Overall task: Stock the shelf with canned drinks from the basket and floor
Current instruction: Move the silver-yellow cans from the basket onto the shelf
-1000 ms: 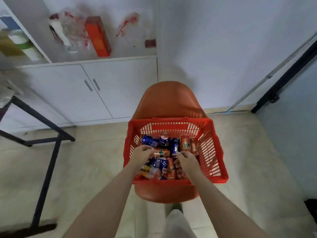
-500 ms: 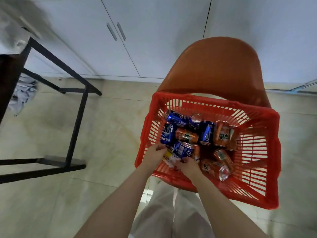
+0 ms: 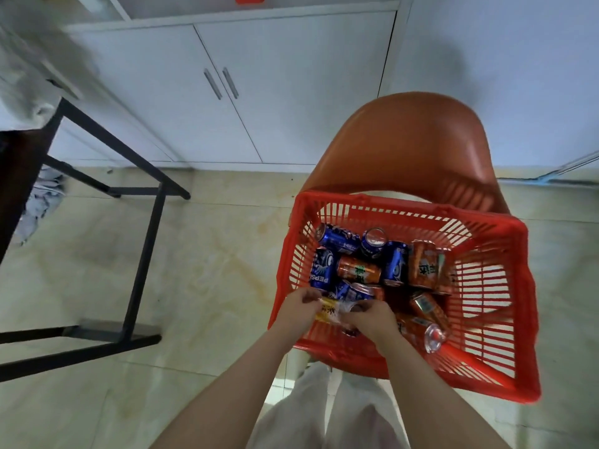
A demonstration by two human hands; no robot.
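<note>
Red slatted plastic basket [image 3: 505, 319] sits on the seat of an orange moulded plastic chair [image 3: 418, 147], loaded with loose cans lying on their sides: blue Pepsi cans [image 3: 322, 268] toward the near-left and back, orange printed drink cans [image 3: 359, 270] mid and right. Both hands are inside the basket's near-left corner. Left hand [image 3: 299, 304] and right hand [image 3: 372, 319] are each closed on the same small yellow packet in crinkly clear wrap [image 3: 330, 308] (grip detail blurred, can't tell what the item is). Neither hand is on a can. Pale trouser legs [image 3: 324, 413] below the basket. Beige tiled floor [image 3: 201, 270] around, black metal frame legs [image 3: 142, 254] to the left, white two-door cabinet [image 3: 259, 92] behind the chair.
</note>
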